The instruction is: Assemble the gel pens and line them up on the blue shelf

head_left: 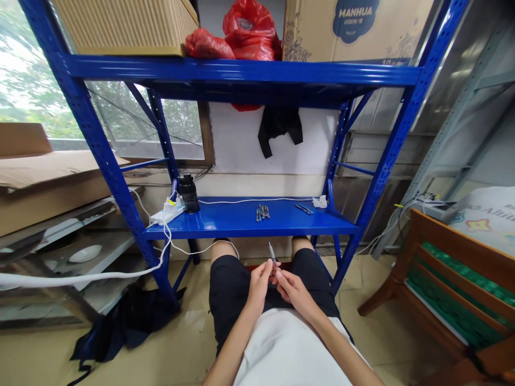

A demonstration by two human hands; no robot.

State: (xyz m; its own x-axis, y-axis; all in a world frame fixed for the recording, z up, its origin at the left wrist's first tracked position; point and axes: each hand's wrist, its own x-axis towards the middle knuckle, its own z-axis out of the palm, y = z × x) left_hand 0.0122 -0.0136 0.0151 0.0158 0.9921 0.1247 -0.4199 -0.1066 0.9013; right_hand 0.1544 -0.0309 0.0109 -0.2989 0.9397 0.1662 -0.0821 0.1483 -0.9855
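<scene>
White shirt [289, 348] nearest the camera, bottom centre, dark shorts [229, 289] just above it. Left hand [258, 281] and right hand [295, 289] together, lower centre of frame, above the lap. Left grip narrow, pinching the grey pen [272, 252]; right grip also narrow, fingertips closed on the pen's lower end, partly hidden by the fingers. Pen is tilted slightly, tip up, in front of the blue desk [225, 220], not on it. On the desk, mid-frame: a cluster of pens [263, 213] side by side, more pens [304, 209] lying to the right, crumpled white item [320, 201] near the right end. Left end: black bottle [189, 194] upright, white power strip [168, 213] just beside it, white cable [108, 279] running to the left edge. Top of frame: red bags [251, 37] between two cardboard boxes [362, 40]. Wooden chair [454, 268] lower right; dark cloth [129, 324] on floor, lower left.
</scene>
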